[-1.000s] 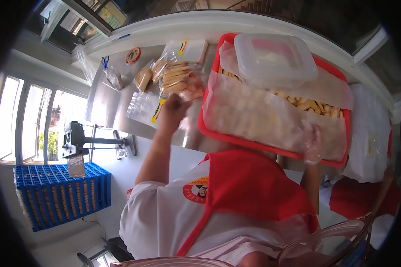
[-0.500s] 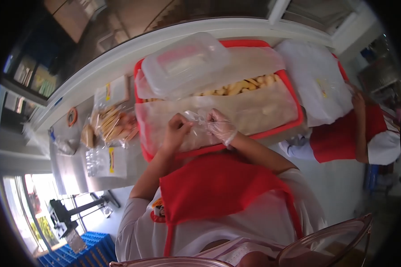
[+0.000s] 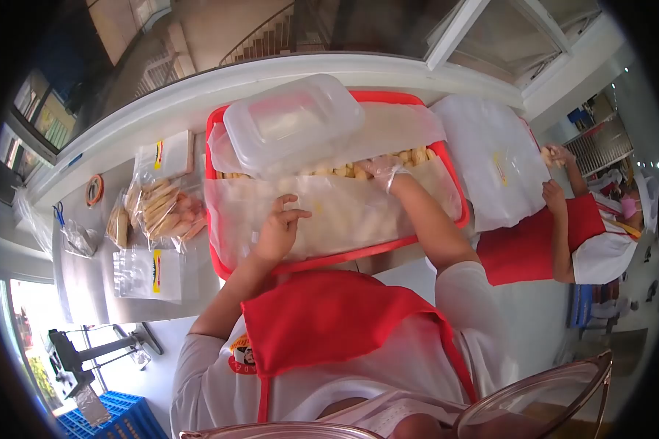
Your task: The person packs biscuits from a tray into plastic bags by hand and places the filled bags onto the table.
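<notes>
A red tray (image 3: 463,212) lies before me, lined with pale paper sheets (image 3: 344,216). Small golden finger-shaped baked pieces (image 3: 417,155) show in the gap between the sheets. My right hand (image 3: 383,170), in a clear plastic glove, reaches down into that gap and touches the pieces. Its fingertips are partly hidden, so I cannot tell whether it grips one. My bare left hand (image 3: 278,228) hovers over the near sheet, fingers apart and nothing in them. A translucent plastic box (image 3: 293,117) rests on the tray's far left part.
On the metal table at left lie bagged long baked sticks (image 3: 161,212), labelled plastic bags (image 3: 135,274), a tape roll (image 3: 94,190) and blue-handled scissors (image 3: 58,214). A plastic-covered tray (image 3: 483,161) stands at right. Beside it works a person in a red apron (image 3: 538,245).
My hands were together over the near sheet with clear plastic between them. They have parted: the right moved away from me into the baked pieces, while the left opened.
</notes>
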A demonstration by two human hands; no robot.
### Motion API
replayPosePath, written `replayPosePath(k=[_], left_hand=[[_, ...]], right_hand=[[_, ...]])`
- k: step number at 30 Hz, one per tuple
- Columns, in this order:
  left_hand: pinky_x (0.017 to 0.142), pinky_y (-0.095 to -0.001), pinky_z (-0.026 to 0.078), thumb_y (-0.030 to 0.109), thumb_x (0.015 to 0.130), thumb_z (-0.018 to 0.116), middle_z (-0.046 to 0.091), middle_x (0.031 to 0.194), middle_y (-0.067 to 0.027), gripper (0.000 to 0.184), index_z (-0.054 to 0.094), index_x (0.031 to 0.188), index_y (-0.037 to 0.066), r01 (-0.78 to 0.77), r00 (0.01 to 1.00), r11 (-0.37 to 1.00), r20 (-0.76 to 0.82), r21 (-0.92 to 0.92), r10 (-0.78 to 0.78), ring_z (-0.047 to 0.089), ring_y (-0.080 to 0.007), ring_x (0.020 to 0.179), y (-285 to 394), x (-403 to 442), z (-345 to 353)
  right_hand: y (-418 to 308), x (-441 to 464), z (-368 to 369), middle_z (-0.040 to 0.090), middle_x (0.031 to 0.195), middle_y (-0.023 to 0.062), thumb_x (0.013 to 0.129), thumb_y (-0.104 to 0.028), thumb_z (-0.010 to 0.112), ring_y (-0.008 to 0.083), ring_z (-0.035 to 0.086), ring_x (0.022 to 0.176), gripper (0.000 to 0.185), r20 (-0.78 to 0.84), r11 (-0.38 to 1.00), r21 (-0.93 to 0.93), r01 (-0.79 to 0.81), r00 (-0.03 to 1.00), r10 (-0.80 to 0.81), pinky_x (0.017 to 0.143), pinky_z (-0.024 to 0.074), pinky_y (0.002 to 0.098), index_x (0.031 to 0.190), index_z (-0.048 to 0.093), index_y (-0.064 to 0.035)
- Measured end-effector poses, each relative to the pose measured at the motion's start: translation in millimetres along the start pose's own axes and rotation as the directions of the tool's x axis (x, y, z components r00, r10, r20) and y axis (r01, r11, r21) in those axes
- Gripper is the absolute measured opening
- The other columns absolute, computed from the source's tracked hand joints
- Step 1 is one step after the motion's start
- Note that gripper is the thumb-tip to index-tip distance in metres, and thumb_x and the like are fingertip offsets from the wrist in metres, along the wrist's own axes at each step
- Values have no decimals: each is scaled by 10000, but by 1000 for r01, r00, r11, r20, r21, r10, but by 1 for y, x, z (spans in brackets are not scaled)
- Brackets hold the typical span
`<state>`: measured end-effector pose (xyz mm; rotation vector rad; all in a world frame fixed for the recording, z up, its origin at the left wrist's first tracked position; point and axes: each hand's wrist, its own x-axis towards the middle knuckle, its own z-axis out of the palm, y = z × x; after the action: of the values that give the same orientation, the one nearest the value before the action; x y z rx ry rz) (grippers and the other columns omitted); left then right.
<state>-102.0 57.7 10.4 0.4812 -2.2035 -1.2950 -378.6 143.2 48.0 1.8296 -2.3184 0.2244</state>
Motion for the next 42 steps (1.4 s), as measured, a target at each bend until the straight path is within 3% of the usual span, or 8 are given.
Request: replayPosePath(k=[21,24,27,30,35,38,40,42], left_hand=[[678,-306,453,-64,719,478,538,989,-162,239,581,927,-10,-30,978,1000,-204,0,30,564,-292,789,-3,2,-2],[640,-294,444,-73,720,483,525,1003,-155,244,576,936,-10,-10,978,1000,-210,7,12,556,-267,744,3,3,-4],[621,-284,439,-73,727,485,516,1022,-146,236,575,935,-10,-9,976,1000,-219,18,13,549,-244,720,7,3,-5],[608,-278,438,-71,735,485,511,1036,-136,231,576,937,-7,-4,972,1000,-235,23,9,546,-230,701,7,3,-4],[551,-252,431,-71,738,483,509,1059,-122,239,584,942,1,23,981,999,-194,39,-15,538,-176,633,9,5,0],[530,-239,427,-74,731,480,510,1086,-118,253,589,947,2,11,987,998,-163,65,0,535,-151,613,15,4,0],[533,-242,429,-73,727,480,513,1093,-120,261,591,950,4,1,989,997,-145,73,10,536,-155,613,14,4,1],[535,-244,430,-71,723,481,517,1095,-122,266,593,951,7,-17,991,997,-129,81,27,538,-158,616,12,4,1]], right_hand=[[3,2,-8,553,1009,102,739,-190,571,288,561,883,411,77,998,-59,36,997,-31,737,460,367,1124,440,-133],[4,-23,-20,552,1023,103,738,-200,573,293,560,893,423,279,973,-230,-3,958,69,744,462,369,1135,438,-142],[14,-41,-39,484,1117,116,746,-211,555,296,541,941,485,608,913,-404,63,763,217,784,451,380,1198,391,-143],[7,-82,-50,523,1041,97,769,-209,514,290,544,937,307,374,953,-266,-147,895,242,804,436,387,1049,460,-96],[13,-122,-29,544,1011,102,807,-221,480,258,532,966,349,506,984,-106,142,860,-70,821,418,353,1133,449,-101],[17,-121,-48,544,1052,121,828,-271,471,251,520,982,388,439,957,192,-217,891,115,842,396,336,1171,452,-91],[0,-113,-80,526,1101,153,842,-310,466,264,518,979,383,485,675,469,-570,805,342,864,376,324,1140,500,-71],[1,-112,-48,524,1093,165,848,-311,455,261,506,998,390,523,508,581,-635,770,365,868,372,320,1149,490,-67]])
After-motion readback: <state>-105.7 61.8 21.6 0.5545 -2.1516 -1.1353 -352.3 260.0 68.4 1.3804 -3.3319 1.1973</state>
